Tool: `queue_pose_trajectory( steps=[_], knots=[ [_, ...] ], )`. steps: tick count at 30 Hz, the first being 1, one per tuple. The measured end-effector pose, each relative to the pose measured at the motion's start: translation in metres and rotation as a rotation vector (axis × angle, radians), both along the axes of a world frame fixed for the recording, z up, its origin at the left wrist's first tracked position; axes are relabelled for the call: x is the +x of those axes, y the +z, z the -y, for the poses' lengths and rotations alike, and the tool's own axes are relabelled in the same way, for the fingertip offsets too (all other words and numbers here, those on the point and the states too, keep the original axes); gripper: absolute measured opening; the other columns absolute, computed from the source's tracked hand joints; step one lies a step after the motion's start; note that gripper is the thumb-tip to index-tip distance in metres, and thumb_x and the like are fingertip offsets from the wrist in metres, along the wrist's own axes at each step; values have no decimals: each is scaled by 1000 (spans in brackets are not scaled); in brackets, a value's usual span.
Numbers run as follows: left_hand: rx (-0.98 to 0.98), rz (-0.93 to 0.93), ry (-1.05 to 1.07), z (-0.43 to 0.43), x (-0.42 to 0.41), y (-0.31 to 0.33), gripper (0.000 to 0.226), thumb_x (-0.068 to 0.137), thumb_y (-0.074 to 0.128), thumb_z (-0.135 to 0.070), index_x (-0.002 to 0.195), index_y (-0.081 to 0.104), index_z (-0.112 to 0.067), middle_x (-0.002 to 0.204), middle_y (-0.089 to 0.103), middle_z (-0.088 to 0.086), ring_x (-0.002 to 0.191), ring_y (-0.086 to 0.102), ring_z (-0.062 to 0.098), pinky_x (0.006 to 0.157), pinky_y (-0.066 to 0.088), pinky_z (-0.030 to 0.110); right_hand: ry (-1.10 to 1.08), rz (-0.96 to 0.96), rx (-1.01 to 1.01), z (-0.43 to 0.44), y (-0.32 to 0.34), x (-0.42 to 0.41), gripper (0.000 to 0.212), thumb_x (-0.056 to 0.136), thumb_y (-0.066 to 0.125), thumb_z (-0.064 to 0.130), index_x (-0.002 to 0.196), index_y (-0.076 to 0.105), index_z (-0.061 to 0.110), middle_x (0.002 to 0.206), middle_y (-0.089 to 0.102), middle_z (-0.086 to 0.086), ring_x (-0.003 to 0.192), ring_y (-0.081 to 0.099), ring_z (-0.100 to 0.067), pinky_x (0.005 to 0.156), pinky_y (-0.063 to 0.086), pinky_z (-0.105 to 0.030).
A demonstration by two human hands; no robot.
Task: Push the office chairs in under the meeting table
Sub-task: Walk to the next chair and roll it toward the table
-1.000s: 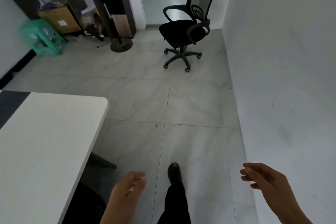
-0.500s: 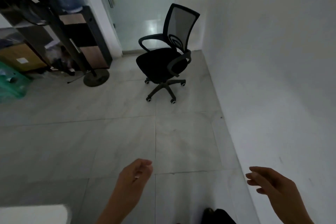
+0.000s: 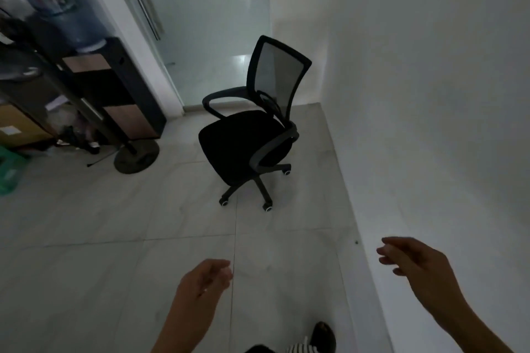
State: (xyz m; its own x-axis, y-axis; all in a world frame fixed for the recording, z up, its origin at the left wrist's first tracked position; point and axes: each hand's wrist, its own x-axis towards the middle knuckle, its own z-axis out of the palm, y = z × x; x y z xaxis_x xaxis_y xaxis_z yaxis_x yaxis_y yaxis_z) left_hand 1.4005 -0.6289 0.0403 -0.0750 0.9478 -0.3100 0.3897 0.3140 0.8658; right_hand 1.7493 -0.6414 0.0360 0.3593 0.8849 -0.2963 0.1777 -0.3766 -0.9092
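Note:
A black office chair (image 3: pixel 243 140) with a mesh back and armrests stands on its castors on the grey tiled floor, near the white wall and in front of a glass door. Its seat faces left and toward me. My left hand (image 3: pixel 203 281) hangs low in the middle of the view, fingers loosely curled, holding nothing. My right hand (image 3: pixel 415 264) is raised at the lower right with relaxed fingers, also holding nothing. Both hands are well short of the chair. The meeting table is out of view.
A white wall (image 3: pixel 430 94) runs along the right. On the left stand a water dispenser (image 3: pixel 114 86) with a blue bottle (image 3: pixel 54 6), a fan's round base (image 3: pixel 137 155), a cardboard box (image 3: pixel 17 126) and a green stool (image 3: pixel 8 169). My shoe (image 3: pixel 325 337) shows at the bottom.
I have walked toward the chair, which is now larger and nearer. The white table has left the view. Both hands stay free and have risen slightly.

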Motion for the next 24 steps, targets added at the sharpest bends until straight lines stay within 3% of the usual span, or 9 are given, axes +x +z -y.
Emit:
queue_pose_trajectory(
  steps=[5, 8, 11, 13, 16, 21, 24],
  knots=[
    [-40, 60, 72, -92, 27, -4, 15, 86, 59, -2, 86, 69, -13, 77, 75, 9, 67, 69, 15, 59, 51, 15, 90, 1, 40, -126, 11, 8, 13, 87, 63, 8, 92, 70, 17, 79, 77, 1, 72, 72, -12, 70, 54, -35],
    [-105, 80, 105, -155, 34, -21, 15, 87, 58, -2, 86, 69, -12, 75, 75, 8, 67, 70, 16, 59, 52, 20, 91, 0, 9, -192, -3, 13, 12, 86, 63, 8, 94, 70, 15, 79, 77, 2, 72, 72, -12, 70, 55, -38],
    [-123, 80, 107, -235, 35, -32, 14, 87, 58, -3, 86, 69, -12, 74, 75, 6, 68, 70, 19, 63, 51, 30, 60, 1, -14, -260, -16, 17, 13, 86, 64, 7, 94, 70, 14, 78, 77, 1, 70, 72, -12, 69, 53, -35],
    [-126, 83, 98, -296, 36, -33, 12, 88, 57, -6, 88, 68, -12, 74, 75, 8, 69, 70, 18, 64, 51, 29, 26, -5, -20, -310, -18, 21, 13, 86, 64, 6, 95, 70, 14, 77, 76, 1, 69, 72, -11, 68, 52, -33],
    [-122, 79, 37, -388, 43, -15, 12, 90, 57, -11, 87, 67, -16, 77, 74, 7, 70, 69, 14, 64, 50, 22, -7, -1, -3, -385, -5, 23, 15, 87, 62, 6, 95, 69, 15, 77, 76, 0, 72, 72, -14, 68, 52, -33],
    [-26, 9, -158, -525, 70, 21, 9, 90, 57, -23, 92, 65, -24, 86, 72, 1, 84, 67, 12, 77, 52, 29, -22, 7, 66, -501, 20, 27, 16, 87, 62, 6, 96, 69, 18, 79, 76, -1, 72, 72, -12, 71, 53, -34],
    [20, -32, -223, -588, 87, 31, 11, 90, 56, -27, 99, 63, -28, 89, 71, -4, 84, 66, 5, 79, 52, 25, -18, 7, 71, -565, 17, 37, 16, 88, 61, 7, 97, 69, 18, 79, 76, -1, 73, 72, -12, 71, 54, -35]
  ],
)
